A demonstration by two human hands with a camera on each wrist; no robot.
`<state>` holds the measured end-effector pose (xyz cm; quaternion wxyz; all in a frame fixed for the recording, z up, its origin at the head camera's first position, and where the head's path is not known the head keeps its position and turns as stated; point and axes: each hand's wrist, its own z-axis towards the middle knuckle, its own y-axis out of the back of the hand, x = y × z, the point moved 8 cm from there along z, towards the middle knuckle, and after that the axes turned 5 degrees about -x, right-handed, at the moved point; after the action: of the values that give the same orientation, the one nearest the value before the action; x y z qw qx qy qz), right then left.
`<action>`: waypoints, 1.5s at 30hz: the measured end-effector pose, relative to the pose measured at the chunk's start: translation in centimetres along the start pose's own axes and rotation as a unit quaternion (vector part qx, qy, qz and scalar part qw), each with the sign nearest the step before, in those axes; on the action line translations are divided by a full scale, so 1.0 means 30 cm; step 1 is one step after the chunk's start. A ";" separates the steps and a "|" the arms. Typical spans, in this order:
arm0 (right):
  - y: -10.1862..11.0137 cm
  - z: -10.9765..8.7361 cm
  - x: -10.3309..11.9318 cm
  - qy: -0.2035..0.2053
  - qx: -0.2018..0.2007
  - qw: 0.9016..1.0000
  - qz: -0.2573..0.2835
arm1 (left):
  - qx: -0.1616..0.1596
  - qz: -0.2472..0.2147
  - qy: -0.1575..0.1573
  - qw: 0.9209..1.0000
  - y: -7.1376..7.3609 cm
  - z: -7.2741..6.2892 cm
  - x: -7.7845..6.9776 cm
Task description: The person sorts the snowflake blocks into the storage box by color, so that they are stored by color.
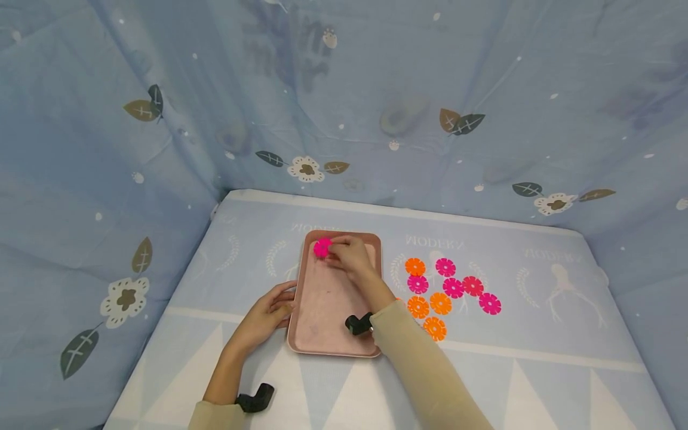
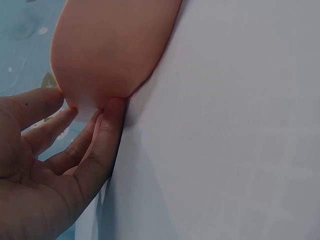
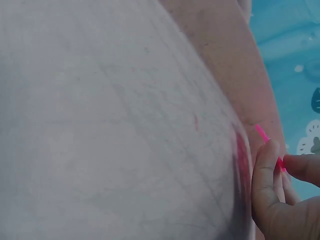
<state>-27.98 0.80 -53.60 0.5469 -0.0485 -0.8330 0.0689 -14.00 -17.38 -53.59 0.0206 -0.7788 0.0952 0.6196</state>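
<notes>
We held 1 pink disc (image 1: 322, 248) over a tray (image 1: 328, 307)
Our right grip (image 1: 350, 255) pinched it; our left grip (image 1: 267, 312), loosely spread, touched the tray

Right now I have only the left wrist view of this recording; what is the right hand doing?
Observer: In the head view, the right hand holds a pink disc over the far left part of the tray.
Operator: How does the disc sit in that grip?
Observer: The right wrist view shows it nearly edge-on, between thumb and finger.
Operator: Are there other discs around?
Observer: Yes, the head view shows orange discs and more pink discs lying on the table, right of the tray.
</notes>
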 end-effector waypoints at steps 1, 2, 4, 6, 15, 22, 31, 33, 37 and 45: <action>-0.001 0.003 -0.005 -0.002 -0.001 1.000 -0.002 | 0.000 0.002 0.000 1.000 0.000 0.001 0.000; -0.001 0.006 -0.010 -0.004 -0.001 1.000 -0.003 | 0.000 0.001 0.001 1.000 0.000 0.001 0.000; -0.002 0.008 -0.019 -0.007 -0.001 1.000 -0.006 | 0.000 0.000 0.002 1.000 -0.001 0.002 0.000; -0.004 0.008 -0.024 -0.005 0.002 1.000 -0.009 | 0.002 -0.002 0.003 1.000 -0.002 0.001 -0.002; -0.011 -0.013 -0.007 0.025 0.017 0.998 -0.063 | 0.004 -0.008 0.000 1.000 -0.006 0.004 -0.009; -0.010 -0.040 0.030 0.058 0.008 0.992 -0.111 | 0.001 -0.007 0.001 1.000 -0.008 0.001 -0.009; 0.017 -0.124 0.139 0.109 0.038 0.979 -0.166 | -0.008 -0.001 0.005 1.000 -0.004 -0.004 -0.012; 0.035 -0.149 0.169 0.115 0.047 0.980 -0.158 | -0.010 0.002 0.007 1.000 -0.005 -0.004 -0.013; 0.074 -0.199 0.222 0.121 0.068 0.983 -0.117 | -0.011 0.005 0.008 1.000 -0.006 -0.006 -0.017; 0.178 -0.275 0.284 0.156 0.067 0.982 -0.081 | 0.000 -0.002 0.003 1.000 -0.012 -0.008 -0.021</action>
<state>-23.77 7.91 -43.54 0.6760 0.0462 -0.7320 0.0715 -13.84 -17.00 -52.96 0.0219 -0.7810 0.0941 0.6170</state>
